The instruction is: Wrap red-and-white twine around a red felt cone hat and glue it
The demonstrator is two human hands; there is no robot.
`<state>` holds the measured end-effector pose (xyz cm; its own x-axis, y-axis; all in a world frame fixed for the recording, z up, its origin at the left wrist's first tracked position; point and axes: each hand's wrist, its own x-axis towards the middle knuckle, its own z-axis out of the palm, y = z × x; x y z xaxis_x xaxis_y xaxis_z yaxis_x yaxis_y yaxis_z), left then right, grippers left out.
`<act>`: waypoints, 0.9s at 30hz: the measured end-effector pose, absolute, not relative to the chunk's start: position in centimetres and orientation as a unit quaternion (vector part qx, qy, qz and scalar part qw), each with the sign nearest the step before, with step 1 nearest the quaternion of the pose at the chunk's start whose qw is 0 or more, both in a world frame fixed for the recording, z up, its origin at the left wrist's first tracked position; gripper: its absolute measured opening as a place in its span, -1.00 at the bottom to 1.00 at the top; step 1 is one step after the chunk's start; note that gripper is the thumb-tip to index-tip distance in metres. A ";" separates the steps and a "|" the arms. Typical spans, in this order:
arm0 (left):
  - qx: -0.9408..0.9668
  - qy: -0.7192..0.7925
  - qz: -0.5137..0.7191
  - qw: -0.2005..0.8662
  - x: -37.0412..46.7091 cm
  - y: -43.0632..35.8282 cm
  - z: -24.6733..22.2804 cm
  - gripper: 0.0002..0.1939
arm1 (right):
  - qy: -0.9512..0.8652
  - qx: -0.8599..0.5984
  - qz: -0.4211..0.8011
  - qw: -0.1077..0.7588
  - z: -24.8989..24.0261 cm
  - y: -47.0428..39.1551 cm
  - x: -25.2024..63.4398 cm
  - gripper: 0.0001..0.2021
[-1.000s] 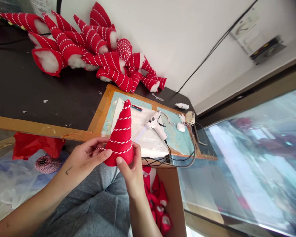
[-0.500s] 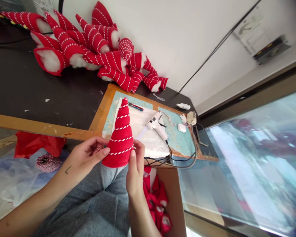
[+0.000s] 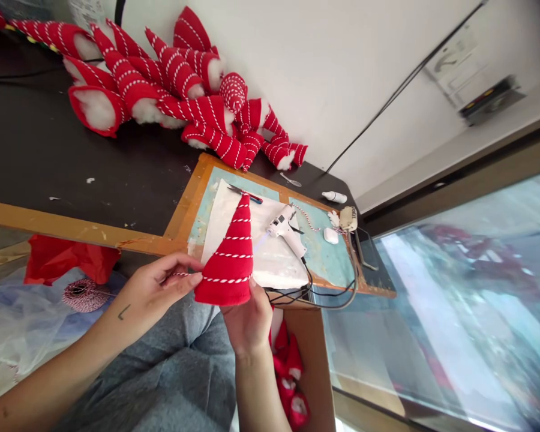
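Note:
A red felt cone [image 3: 231, 258] with red-and-white twine [image 3: 227, 280] wound round it stands tip-up between my hands, above my lap. My right hand [image 3: 248, 321] grips it at the lower right, thumb on the front edge and fingers behind and beneath. At its lower left, my left hand [image 3: 168, 282] is closed in a pinch, with a stretch of the twine showing between the fingers. Beyond the cone, a white glue gun [image 3: 287, 229] lies on a white sheet [image 3: 270, 267], near thread snips [image 3: 247, 193].
Several stuffed striped cones [image 3: 193, 108] are piled at the back of the dark table [image 3: 130, 162]. A twine ball [image 3: 84, 295] sits at lower left on clear plastic. Below right, a cardboard box [image 3: 312, 354] holds red pieces. A small white bottle [image 3: 334, 197] and black cables [image 3: 312, 282] lie rightward.
The cone has shifted slightly right and turned, its tip now leaning right. My right hand has moved lower and further under it. My left hand stays nearly in place, with more twine showing.

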<state>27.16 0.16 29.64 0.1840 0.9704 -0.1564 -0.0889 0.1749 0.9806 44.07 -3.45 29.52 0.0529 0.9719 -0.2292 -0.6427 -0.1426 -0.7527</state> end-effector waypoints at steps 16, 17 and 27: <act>0.618 0.476 0.412 0.470 27.0 0.3 30.0 -0.72 | -0.339 -0.438 0.617 0.560 29.6 -4.1 46.5 -0.48; 0.631 0.465 0.413 0.465 27.0 0.2 30.1 -0.74 | -0.338 -0.451 0.609 0.558 29.5 -4.1 46.5 -0.46; 0.718 0.438 0.417 0.344 24.8 1.0 29.0 -0.78 | -0.365 -0.544 0.515 0.553 28.9 -4.1 47.1 -0.40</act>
